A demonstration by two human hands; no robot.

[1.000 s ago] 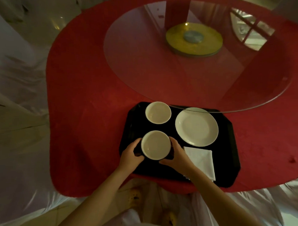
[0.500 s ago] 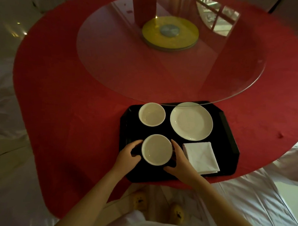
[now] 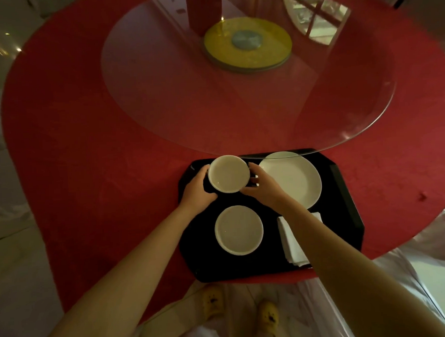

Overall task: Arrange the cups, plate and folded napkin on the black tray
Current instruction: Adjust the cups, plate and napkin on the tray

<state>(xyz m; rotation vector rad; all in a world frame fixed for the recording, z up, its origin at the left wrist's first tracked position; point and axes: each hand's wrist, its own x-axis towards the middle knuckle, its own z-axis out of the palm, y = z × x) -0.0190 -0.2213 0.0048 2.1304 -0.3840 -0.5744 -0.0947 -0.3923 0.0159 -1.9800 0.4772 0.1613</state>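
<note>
both hands, left hand (image 3: 197,192) and right hand (image 3: 263,185), cup the far round white ceramic cup (image 3: 228,173) on the flat black plastic tray (image 3: 343,189). near white cup (image 3: 238,229), round white plate (image 3: 291,178), folded white napkin (image 3: 292,239) rest on tray; red bench (image 3: 103,172) beneath.

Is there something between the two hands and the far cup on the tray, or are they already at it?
Nothing visible stands between them. The left hand and the right hand already sit against opposite sides of the far cup, at the black tray's far left corner. The near cup lies behind the wrists, clear of them.
</note>
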